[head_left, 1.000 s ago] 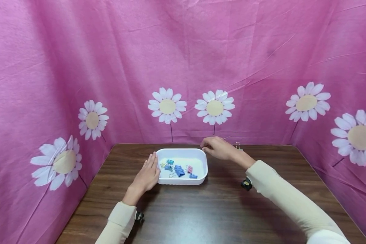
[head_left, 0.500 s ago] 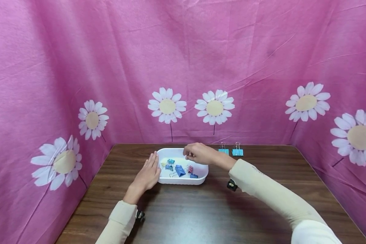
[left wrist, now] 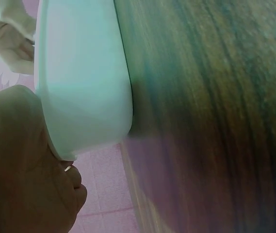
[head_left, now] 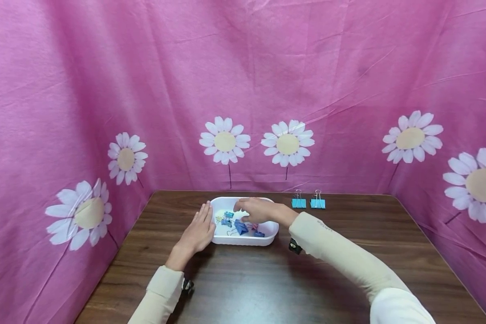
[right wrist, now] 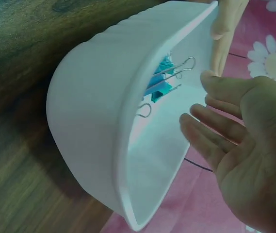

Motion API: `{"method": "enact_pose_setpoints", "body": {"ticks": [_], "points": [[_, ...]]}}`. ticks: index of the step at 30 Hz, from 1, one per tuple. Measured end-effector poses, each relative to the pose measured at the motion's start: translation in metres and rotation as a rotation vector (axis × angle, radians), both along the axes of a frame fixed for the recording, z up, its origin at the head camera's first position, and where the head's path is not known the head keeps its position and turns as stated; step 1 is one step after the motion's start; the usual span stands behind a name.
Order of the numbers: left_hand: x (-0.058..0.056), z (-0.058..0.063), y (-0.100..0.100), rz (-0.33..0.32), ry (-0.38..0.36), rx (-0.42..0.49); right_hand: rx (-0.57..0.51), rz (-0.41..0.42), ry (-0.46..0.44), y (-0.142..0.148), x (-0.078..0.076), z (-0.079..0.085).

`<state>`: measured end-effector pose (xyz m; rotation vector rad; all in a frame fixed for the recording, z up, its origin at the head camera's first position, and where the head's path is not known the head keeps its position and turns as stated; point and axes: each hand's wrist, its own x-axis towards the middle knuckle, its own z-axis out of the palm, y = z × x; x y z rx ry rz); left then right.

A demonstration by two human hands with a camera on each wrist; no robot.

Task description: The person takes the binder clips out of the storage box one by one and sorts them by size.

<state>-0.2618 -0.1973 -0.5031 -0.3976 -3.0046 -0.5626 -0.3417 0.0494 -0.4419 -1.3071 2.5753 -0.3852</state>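
A white tray stands on the table with several binder clips inside. Among them are a large blue binder clip, a small dark blue binder clip, a teal binder clip and a partly covered pink one. My left hand rests against the tray's left side, fingers straight. Over the tray's right half hovers my right hand, its fingers spread with nothing between them, as the hand shows in the right wrist view. Wire handles of a clip rise near its fingertips.
Two light blue binder clips, a left one and a right one, stand side by side at the table's back edge, right of the tray. Behind the wooden table hangs a pink cloth with printed daisies.
My right hand has moved left and down, from beside the tray's back right corner to over the clips inside. Both light blue clips have come into full sight. My left hand stays put.
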Motion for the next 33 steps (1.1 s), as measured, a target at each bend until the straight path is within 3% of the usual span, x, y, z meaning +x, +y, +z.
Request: {"method": "enact_pose_setpoints", "body": {"ticks": [12,22,29,33], "points": [[0.003,0.002,0.002,-0.002,0.000,-0.011,0.157,0.042,0.016,-0.007,0.014,-0.031],[0.002,0.001,0.002,0.007,0.009,-0.002,0.057,0.077,0.161,-0.001,0.013,-0.036],[0.002,0.000,0.001,-0.006,0.044,0.026,-0.019,0.088,0.159,0.006,0.011,-0.033],[0.004,0.002,0.002,0.003,0.025,0.011,-0.044,0.091,0.144,0.010,0.010,-0.032]]}}
